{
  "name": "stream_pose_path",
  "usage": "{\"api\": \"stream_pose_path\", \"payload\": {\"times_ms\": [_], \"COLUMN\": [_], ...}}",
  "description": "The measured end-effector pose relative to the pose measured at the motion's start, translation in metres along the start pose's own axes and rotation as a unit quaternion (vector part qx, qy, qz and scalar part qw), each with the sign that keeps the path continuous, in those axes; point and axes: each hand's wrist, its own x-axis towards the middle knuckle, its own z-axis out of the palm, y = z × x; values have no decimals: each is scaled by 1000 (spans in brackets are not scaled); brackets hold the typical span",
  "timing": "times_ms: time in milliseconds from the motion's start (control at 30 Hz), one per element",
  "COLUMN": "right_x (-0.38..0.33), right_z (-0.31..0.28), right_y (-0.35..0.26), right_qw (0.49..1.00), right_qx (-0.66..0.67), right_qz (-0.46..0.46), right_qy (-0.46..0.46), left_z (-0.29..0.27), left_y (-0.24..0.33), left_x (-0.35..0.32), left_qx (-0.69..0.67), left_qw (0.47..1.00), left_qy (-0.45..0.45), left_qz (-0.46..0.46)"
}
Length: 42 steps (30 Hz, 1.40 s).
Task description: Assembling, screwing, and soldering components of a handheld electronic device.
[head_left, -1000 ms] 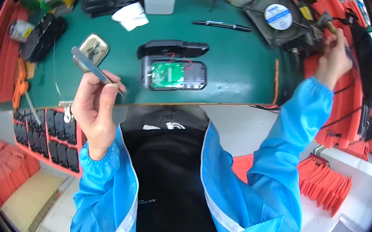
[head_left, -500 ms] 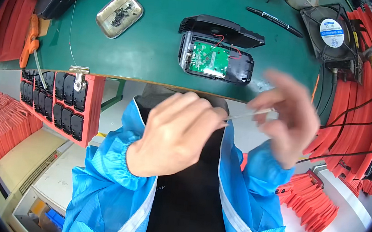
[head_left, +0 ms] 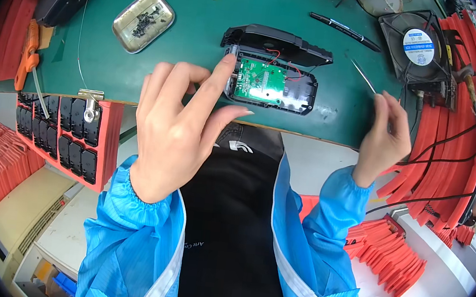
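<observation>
On the green bench lies an open black plastic housing [head_left: 304,100] with a green circuit board [head_left: 261,82] inside. Its black lid [head_left: 284,42] stands tilted up behind it, and thin red wires run between the two parts. My left hand [head_left: 174,121] has its fingers spread, with the index fingertip on the housing's left end; nothing is gripped. To the right of the housing, my right hand [head_left: 389,132] pinches a thin silver rod [head_left: 363,76] that points up and left, away from the board. Its exact kind is too fine to make out.
A metal tray [head_left: 119,24] with dark bits stands at back left, near orange-handled snips [head_left: 29,54]. A black pen [head_left: 346,31] and a fan [head_left: 411,48] lie at back right. A bulldog clip [head_left: 91,107] grips the bench edge. Cables hang at the right.
My hands have moved apart. My left hand went left and forward onto the housing's end, its fingers opening out. The right hand carried the silver rod up over the bench.
</observation>
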Motion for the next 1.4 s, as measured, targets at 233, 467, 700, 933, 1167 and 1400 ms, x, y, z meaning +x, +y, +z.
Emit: {"api": "stream_pose_path", "payload": {"times_ms": [233,467,700,933,1167,1400], "right_x": [14,28,21,22,21,26], "right_z": [12,38,30,29,29,22], "right_y": [-46,-76,-78,-65,-61,-64], "right_qw": [987,940,922,902,899,880], "right_qx": [82,88,182,227,249,196], "right_qz": [-86,-122,-79,-85,-96,-177], "right_qy": [-104,-305,-331,-357,-348,-394], "left_z": [6,7,6,6,7,9], "left_y": [1,3,-1,-1,-1,-3], "left_x": [5,7,4,3,1,-1], "left_qx": [5,13,8,5,-2,-1], "left_qw": [1000,1000,1000,1000,1000,1000], "left_qy": [-12,-5,-6,-6,-1,15], "left_qz": [-6,-6,-6,-6,-13,-4]}}
